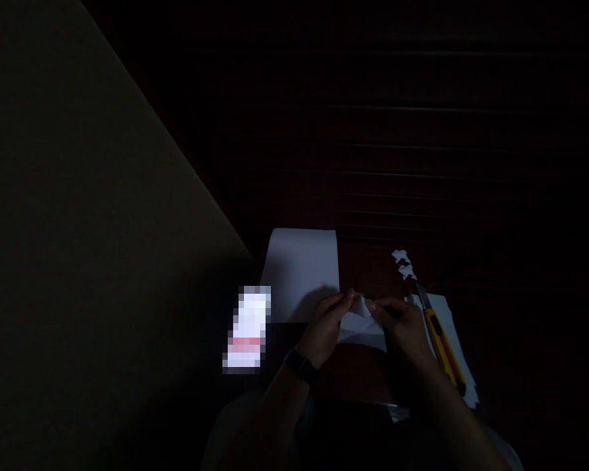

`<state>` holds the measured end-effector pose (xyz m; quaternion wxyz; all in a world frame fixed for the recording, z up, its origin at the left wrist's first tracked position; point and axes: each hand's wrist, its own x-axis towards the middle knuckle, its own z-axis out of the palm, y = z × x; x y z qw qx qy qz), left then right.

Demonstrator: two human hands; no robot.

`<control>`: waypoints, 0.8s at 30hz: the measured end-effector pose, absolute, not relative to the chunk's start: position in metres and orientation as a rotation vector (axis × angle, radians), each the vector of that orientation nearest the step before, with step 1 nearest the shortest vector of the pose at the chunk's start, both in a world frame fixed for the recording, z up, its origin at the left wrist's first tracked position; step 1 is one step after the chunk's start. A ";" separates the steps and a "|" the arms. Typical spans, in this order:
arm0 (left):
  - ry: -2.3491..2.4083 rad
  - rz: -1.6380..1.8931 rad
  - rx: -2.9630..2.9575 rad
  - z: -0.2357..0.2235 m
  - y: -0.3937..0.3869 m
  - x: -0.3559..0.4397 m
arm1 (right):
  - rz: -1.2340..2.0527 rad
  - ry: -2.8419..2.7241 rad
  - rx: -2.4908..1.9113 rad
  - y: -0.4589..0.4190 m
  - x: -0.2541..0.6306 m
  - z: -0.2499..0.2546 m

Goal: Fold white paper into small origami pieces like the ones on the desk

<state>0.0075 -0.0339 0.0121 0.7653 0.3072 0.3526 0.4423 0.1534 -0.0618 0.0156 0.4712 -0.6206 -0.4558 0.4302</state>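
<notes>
A small folded piece of white paper is held between my two hands over the dark wooden surface. My left hand, with a dark watch on its wrist, pinches the paper's upper left part. On the upper right, my right hand pinches it between thumb and fingers. A raised fold stands between the fingertips, and creases run across the lower part. Close to my right hand lies a yellow utility knife with its blade showing, resting on white paper sheets.
A large white sheet lies beyond my left hand. To its lower left glows a blurred bright screen. Small folded paper pieces sit at the back right. A pale wall rises on the left; the scene is very dark.
</notes>
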 end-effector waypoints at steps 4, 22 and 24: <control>0.747 1.001 0.719 0.014 -0.034 0.011 | 0.897 -1.112 -1.616 -0.062 0.152 0.016; 0.985 1.021 1.406 0.011 -0.029 0.001 | 0.680 -1.255 -1.532 -0.065 0.146 0.024; 0.999 1.019 1.389 0.010 -0.029 0.001 | 0.737 -1.265 -1.498 -0.065 0.146 0.024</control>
